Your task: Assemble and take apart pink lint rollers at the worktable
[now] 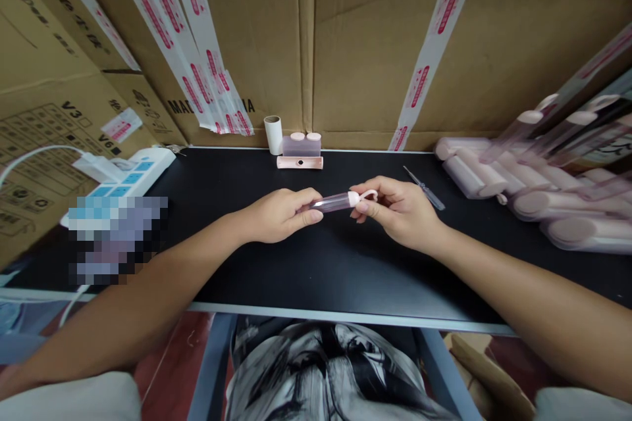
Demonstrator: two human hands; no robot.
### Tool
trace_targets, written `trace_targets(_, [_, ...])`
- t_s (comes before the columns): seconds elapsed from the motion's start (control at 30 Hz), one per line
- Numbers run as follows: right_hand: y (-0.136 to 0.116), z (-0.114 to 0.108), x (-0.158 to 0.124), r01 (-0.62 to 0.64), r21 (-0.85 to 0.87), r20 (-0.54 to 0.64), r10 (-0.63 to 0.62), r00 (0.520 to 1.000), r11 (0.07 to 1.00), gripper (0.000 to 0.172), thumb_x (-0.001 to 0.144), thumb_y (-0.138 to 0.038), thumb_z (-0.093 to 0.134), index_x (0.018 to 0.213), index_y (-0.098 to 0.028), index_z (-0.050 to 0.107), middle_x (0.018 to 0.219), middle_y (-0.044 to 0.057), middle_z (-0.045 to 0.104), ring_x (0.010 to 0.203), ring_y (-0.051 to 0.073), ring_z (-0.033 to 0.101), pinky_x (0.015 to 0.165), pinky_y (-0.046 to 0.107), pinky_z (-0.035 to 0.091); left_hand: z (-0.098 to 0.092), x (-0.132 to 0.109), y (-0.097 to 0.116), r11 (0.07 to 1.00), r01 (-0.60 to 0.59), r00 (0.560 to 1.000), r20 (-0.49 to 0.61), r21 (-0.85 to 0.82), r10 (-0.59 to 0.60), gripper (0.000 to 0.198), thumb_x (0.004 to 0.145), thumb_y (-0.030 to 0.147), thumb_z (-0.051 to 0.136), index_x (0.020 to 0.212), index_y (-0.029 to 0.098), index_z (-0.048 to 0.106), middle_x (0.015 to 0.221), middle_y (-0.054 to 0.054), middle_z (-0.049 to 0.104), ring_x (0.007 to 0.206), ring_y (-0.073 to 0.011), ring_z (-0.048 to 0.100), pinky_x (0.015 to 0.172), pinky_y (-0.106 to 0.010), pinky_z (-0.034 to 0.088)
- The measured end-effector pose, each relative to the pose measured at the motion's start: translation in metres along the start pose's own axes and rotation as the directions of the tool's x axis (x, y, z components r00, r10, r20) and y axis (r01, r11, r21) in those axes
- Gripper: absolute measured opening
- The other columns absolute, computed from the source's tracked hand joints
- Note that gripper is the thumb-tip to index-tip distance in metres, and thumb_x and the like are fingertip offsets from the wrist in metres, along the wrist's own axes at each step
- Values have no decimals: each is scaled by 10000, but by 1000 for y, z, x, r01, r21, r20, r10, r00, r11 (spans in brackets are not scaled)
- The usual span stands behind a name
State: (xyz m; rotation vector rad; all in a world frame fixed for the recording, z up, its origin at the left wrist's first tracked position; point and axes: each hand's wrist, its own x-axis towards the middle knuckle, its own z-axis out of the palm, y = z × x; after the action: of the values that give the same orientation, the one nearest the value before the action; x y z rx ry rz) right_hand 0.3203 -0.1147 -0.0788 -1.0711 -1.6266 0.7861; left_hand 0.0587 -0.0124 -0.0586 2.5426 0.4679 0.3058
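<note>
Above the black tabletop, a slim clear pinkish tube [333, 202] with a pale pink cap and a looped strap lies almost level between my hands. My left hand [281, 214] grips its plain end between thumb and fingers. At the capped end, the thumb and fingers of my right hand [399, 210] pinch around the cap and the pink loop [368, 195]. Just beyond my hands sits a small pink holder piece [300, 162] with a dark round spot, in front of a translucent part with two pink round tops [305, 137].
A white cardboard roll [273, 134] stands against the large cardboard box [375, 39] at the back. To the right lie a thin clear screwdriver-like tool [425, 189] and a pile of pink tubes and cases [548, 200]. A white power strip [133, 174] with cables is at left.
</note>
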Motion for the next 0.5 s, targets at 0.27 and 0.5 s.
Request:
trace_targets(0.27, [-8, -9, 1, 344, -434, 221, -271, 937, 833, 152, 1004, -195, 598, 1117, -180, 700, 805, 9, 770, 642, 121, 722, 644, 221, 553, -8, -3, 5, 1000, -4, 1000, 6, -6, 4, 337, 1013, 487, 552, 1003, 173, 672, 633, 55, 560, 542, -87, 504, 566, -211, 352])
trace_targets(0.5, [-11, -8, -3, 519, -575, 282, -443, 851, 632, 205, 1027, -176, 552, 1183, -169, 684, 944, 66, 804, 812, 171, 767, 756, 263, 590, -10, -4, 12, 994, 46, 997, 59, -102, -40, 405, 1008, 535, 533, 961, 162, 683, 618, 54, 535, 531, -84, 467, 546, -205, 347])
